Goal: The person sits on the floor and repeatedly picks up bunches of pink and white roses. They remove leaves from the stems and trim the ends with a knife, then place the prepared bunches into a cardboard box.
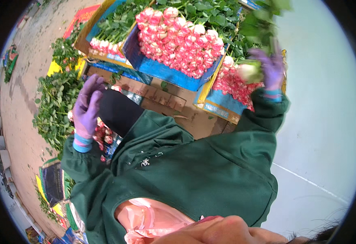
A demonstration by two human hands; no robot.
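My right hand (271,68), in a purple glove, holds a rose stem at the right. The pale rose head (248,72) hangs beside my fingers, and its leaves (263,23) spread above; all are motion-blurred. Below and behind that rose is a blue and yellow box (223,105) of pink-and-white roses (234,80). My left hand (88,105), gloved the same way, is raised at the left near my black-clad knee (117,111). Its fingers are apart and hold nothing.
Another blue box (165,73) carries stacked pink-and-white roses (181,42). Left of it stands a yellow-edged box (83,39) with leafy stems. Leafy roses (51,113) lie on the left floor. A pale wall (315,122) borders the right.
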